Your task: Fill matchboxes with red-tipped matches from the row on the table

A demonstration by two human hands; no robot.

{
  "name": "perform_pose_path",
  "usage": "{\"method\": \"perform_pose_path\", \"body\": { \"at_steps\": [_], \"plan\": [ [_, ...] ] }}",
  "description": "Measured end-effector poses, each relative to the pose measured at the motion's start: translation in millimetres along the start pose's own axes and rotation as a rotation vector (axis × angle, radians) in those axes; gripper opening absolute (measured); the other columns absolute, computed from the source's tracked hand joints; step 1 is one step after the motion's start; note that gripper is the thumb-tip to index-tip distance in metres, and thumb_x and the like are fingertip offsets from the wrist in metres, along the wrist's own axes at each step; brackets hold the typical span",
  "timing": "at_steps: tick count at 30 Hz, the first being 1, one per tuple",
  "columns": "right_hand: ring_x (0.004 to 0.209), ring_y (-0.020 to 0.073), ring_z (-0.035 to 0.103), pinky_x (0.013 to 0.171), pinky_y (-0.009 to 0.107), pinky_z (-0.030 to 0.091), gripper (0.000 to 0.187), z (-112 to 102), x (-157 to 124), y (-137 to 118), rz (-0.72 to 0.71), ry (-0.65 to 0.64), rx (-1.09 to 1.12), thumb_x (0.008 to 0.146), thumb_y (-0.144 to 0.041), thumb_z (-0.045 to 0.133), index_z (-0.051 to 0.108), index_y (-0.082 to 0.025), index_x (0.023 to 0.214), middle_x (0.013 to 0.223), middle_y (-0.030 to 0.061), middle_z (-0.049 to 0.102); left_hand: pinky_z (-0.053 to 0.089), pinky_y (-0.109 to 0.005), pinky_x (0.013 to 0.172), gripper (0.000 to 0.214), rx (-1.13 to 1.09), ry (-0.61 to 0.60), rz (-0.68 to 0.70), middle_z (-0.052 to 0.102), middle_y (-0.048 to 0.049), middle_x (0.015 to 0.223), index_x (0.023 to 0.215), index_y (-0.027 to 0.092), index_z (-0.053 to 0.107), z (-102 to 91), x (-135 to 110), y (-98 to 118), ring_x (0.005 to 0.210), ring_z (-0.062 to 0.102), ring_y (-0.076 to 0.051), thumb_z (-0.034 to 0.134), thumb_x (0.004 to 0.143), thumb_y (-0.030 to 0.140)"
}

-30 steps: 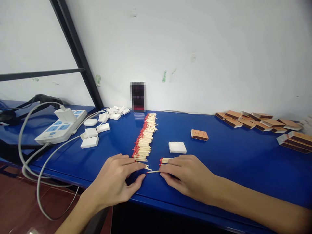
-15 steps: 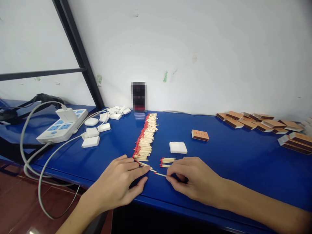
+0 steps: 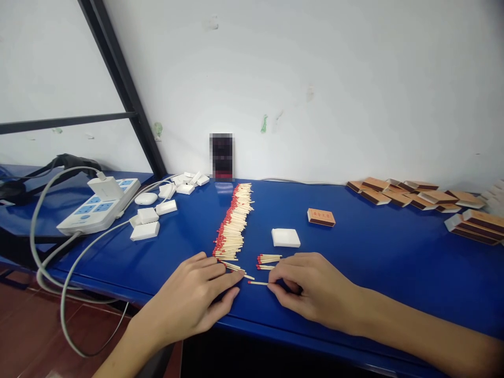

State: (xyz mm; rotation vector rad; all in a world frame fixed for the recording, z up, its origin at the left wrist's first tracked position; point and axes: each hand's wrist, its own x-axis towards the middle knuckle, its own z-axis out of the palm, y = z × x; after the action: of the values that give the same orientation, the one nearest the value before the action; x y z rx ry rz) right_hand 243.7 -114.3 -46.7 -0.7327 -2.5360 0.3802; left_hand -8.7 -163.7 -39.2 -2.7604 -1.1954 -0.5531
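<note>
My right hand (image 3: 313, 287) pinches one match (image 3: 256, 283) between thumb and fingertips, its red head pointing left, just above or on the blue table (image 3: 378, 252). My left hand (image 3: 199, 294) lies with its thumb apart, index fingertip touching a few loose matches (image 3: 235, 267) at the near end of a long matchstick row (image 3: 235, 220). Small groups of matches (image 3: 268, 258) lie beyond my right fingers, which partly cover them. Behind these sit a plain white box (image 3: 285, 238) and an orange matchbox (image 3: 321, 217).
More matchboxes (image 3: 397, 195) are heaped at the back right, with a stack (image 3: 474, 227) nearer. Several white boxes (image 3: 145, 231) lie left, beside a power strip (image 3: 98, 207) with looping cables. A blurred-out dark panel (image 3: 222, 157) stands against the wall.
The match in my right hand has turned from slanting to nearly level. My left index fingertip has shifted very slightly toward the right. The view has moved a little.
</note>
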Motion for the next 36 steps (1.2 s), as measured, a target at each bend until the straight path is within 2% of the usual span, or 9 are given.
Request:
{"method": "perform_pose_path", "body": {
  "at_steps": [4,12,21,27,31,36],
  "plan": [
    [0.053,0.0086,0.048,0.057,0.021,0.036,0.015,-2.2,-1.2,-0.6,0.008,-0.03,0.001,0.084,-0.016,0.055,0.065,-0.019,0.075,0.057,-0.0045,0.054,0.046,-0.036,0.087,0.028,-0.055,-0.047,-0.031,0.071,-0.0012,0.096,0.121,0.023,0.062,-0.7,1.7,-0.4,0.086,0.067,-0.018,0.049,0.096,0.026],
    [0.053,0.0086,0.048,0.06,0.022,0.037,0.015,-2.8,-3.1,0.4,-0.004,-0.024,-0.022,0.085,-0.016,0.054,0.064,-0.019,0.075,0.058,-0.0047,0.055,0.047,-0.039,0.088,0.03,-0.01,-0.089,-0.03,0.07,0.0005,0.093,0.124,0.026,0.061,-2.2,1.1,0.6,0.085,0.067,-0.018,0.048,0.097,0.024],
    [0.054,0.0094,0.049,0.06,0.022,0.036,0.015,-3.1,-4.5,1.7,0.008,-0.042,-0.028,0.086,-0.017,0.054,0.064,-0.02,0.075,0.06,-0.0039,0.057,0.044,-0.038,0.095,0.029,-0.038,-0.122,-0.036,0.07,0.0005,0.101,0.12,0.027,0.063,-6.1,5.8,1.0,0.095,0.064,-0.018,0.048,0.095,0.021],
    [0.052,0.0094,0.048,0.06,0.022,0.036,0.014,-2.4,-5.7,0.5,0.002,-0.023,-0.026,0.084,-0.017,0.055,0.064,-0.02,0.075,0.058,-0.0038,0.057,0.043,-0.037,0.097,0.028,-0.113,-0.219,0.013,0.063,-0.0004,0.09,0.115,0.025,0.062,-8.1,24.3,16.7,0.089,0.059,-0.017,0.049,0.091,0.019],
    [0.049,0.009,0.044,0.058,0.023,0.034,0.013,-1.6,-6.9,-1.1,0.014,0.035,-0.065,0.081,-0.018,0.057,0.061,-0.019,0.069,0.054,-0.0046,0.054,0.044,-0.038,0.097,0.028,-0.094,-0.204,0.022,0.058,-0.0025,0.09,0.115,0.022,0.061,-2.6,31.2,26.7,0.091,0.055,-0.019,0.048,0.09,0.018],
    [0.049,0.0095,0.045,0.056,0.023,0.033,0.009,-4.2,-7.5,0.2,0.049,0.034,-0.069,0.081,-0.019,0.057,0.065,-0.019,0.077,0.054,-0.0049,0.053,0.044,-0.036,0.092,0.022,-0.128,-0.186,-0.018,0.057,-0.0027,0.092,0.108,0.022,0.063,-1.4,35.1,32.1,0.092,0.053,-0.019,0.051,0.089,0.02]
  ]
}}
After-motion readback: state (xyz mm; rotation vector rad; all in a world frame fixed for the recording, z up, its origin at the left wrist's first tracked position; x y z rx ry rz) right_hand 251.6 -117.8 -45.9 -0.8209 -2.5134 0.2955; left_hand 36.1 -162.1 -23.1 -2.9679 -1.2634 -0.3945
